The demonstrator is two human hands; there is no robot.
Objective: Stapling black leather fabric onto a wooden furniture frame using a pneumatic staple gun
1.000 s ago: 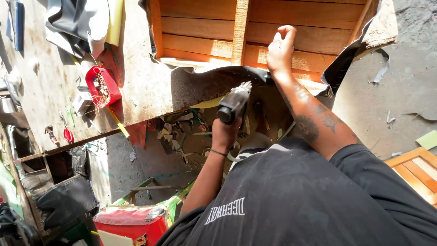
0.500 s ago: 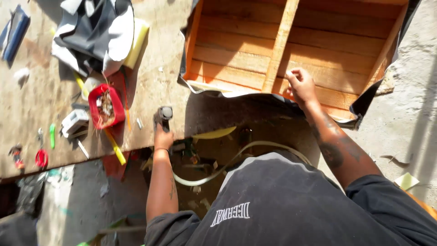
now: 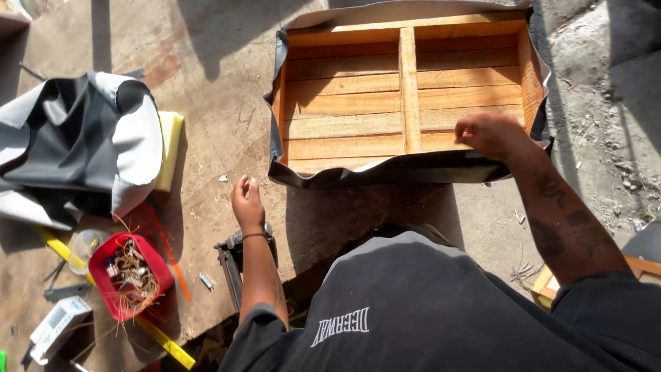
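A shallow wooden frame (image 3: 344, 103) with a centre slat lies on the worn workbench (image 3: 213, 83), with black sheet material (image 3: 385, 172) wrapped under it and up its sides. My right hand (image 3: 489, 134) is closed on the frame's near edge, where the black material folds over. My left hand (image 3: 246, 200) rests on the bench left of the frame with nothing in it, fingers loosely bent. A dark power tool (image 3: 229, 265) lies on the bench beside my left forearm, partly hidden by it.
A grey and black cover (image 3: 76, 145) is heaped at the left, beside a yellow foam block (image 3: 170, 148). A red tub (image 3: 131, 275) of small parts, a yellow strip (image 3: 162, 341) and a white box (image 3: 58, 327) sit near the bench's front edge. Concrete ground lies to the right.
My left hand has put the power tool down on the bench and now rests empty. My right hand stays at the frame's near edge. The view has risen over the bench.
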